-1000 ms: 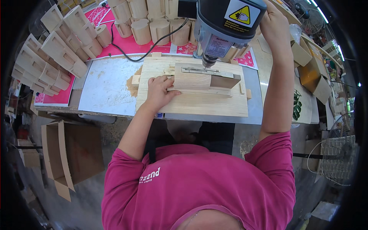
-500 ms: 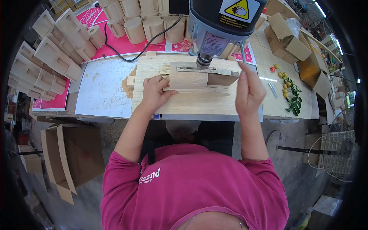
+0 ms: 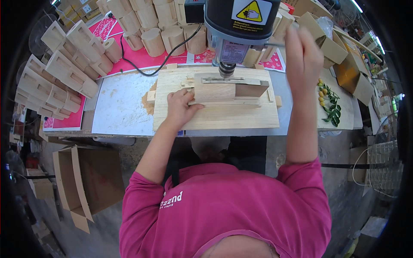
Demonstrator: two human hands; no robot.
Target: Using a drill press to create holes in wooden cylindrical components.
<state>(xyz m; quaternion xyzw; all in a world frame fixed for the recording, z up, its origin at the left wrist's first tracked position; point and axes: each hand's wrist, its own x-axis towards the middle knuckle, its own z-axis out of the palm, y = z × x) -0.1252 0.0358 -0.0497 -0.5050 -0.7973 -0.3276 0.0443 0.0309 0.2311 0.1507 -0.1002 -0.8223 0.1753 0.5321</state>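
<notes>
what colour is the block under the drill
The block is pale beige wood, best seen in the head view.

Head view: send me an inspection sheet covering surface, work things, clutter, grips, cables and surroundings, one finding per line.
Surface: pale worktop; sawdust by the left edge of a wooden board.
Work things: wooden block on the board; drill press, its chuck above the block.
Clutter: wooden pieces stacked behind and at left; leafy sprig with yellow fruits at right.
Left grip: left hand at the block's left end.
Right grip: right hand blurred, by the lever; closure unclear.
Cables: black cable looping behind the worktop's left part.
Surroundings: open cardboard box on the floor, left.
</notes>
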